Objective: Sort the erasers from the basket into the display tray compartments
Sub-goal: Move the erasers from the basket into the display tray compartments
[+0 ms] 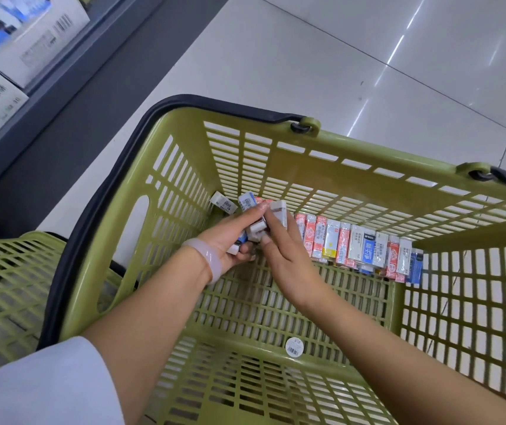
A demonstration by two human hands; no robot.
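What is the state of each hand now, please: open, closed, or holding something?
Left hand: closed, holding several small erasers.
Right hand: closed, pinching a white eraser over the basket.

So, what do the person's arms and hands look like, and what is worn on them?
Both hands are bare, with no gloves or rings visible. The left hand has a smooth, pale pink bangle around the wrist, and a loose pale grey-white sleeve covers the upper part of that arm. The right hand and its forearm are bare as far as the picture shows.

Wrapped erasers [365, 248] along basket [276, 167] wall
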